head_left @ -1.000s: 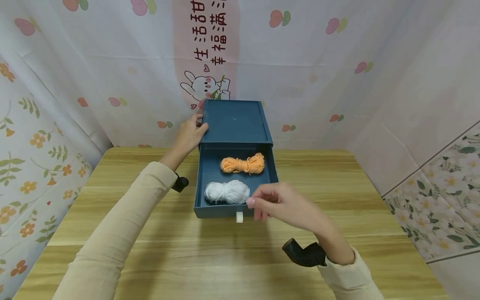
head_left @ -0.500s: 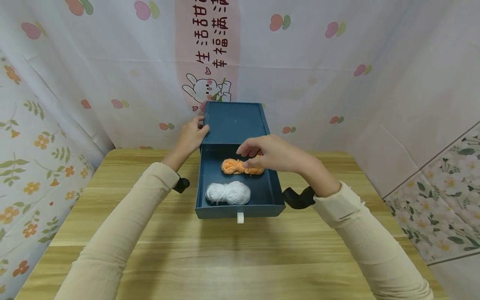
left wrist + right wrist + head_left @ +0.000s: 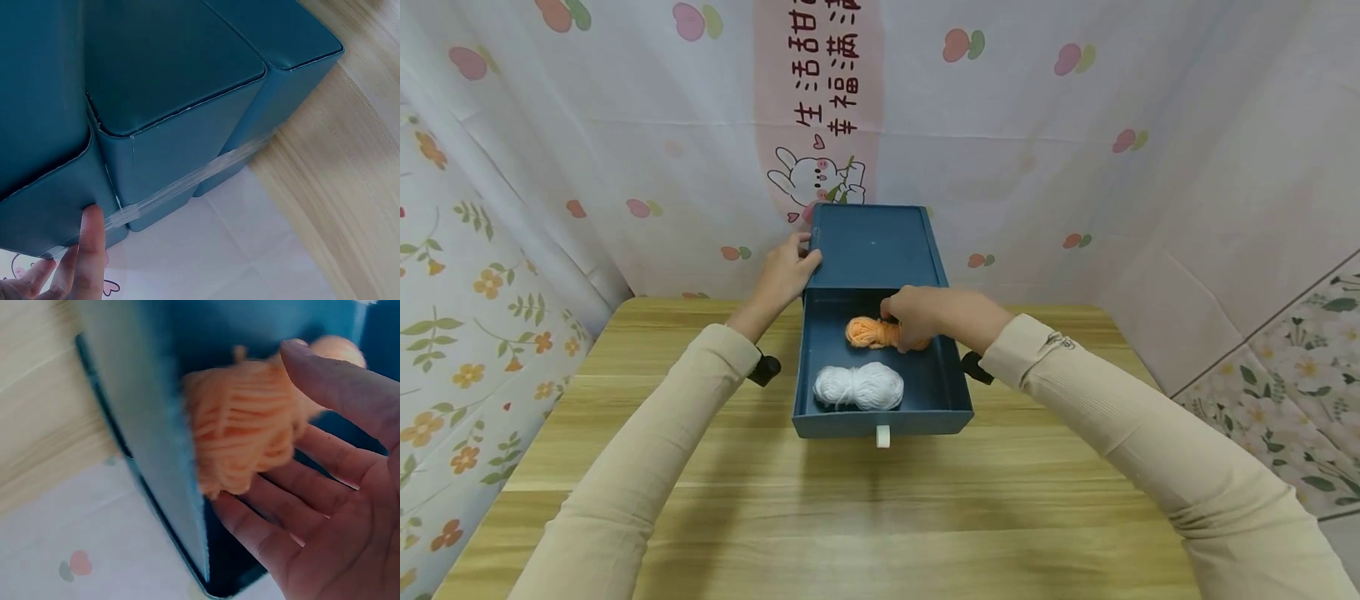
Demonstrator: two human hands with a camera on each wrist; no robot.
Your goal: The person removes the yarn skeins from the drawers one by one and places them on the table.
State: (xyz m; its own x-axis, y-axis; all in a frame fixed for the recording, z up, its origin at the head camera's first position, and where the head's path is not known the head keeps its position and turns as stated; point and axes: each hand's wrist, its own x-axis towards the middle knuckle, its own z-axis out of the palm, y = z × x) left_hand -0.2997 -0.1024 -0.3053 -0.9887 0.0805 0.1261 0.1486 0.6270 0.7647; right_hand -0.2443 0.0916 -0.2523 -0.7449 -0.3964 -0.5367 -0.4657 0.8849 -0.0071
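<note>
A dark blue drawer box (image 3: 872,246) stands at the back of the table with its drawer (image 3: 842,425) pulled out toward me. Inside, an orange yarn skein (image 3: 863,332) lies at the rear and a white yarn skein (image 3: 859,387) at the front. My right hand (image 3: 925,315) reaches in over the right side and holds the orange skein, thumb on one side and fingers along the other; it hides the skein's right end. My left hand (image 3: 784,273) rests against the box's left edge, and a straight finger (image 3: 94,240) touches its side in the left wrist view.
Clear tape (image 3: 200,181) runs across several blue box sections in the left wrist view. A white tab (image 3: 883,436) sticks out of the drawer front. A printed curtain (image 3: 1022,167) hangs behind the wooden table (image 3: 737,500).
From the drawer's front right corner, my right hand has moved back into the drawer and taken hold of the orange yarn skein. My left hand stays at the box.
</note>
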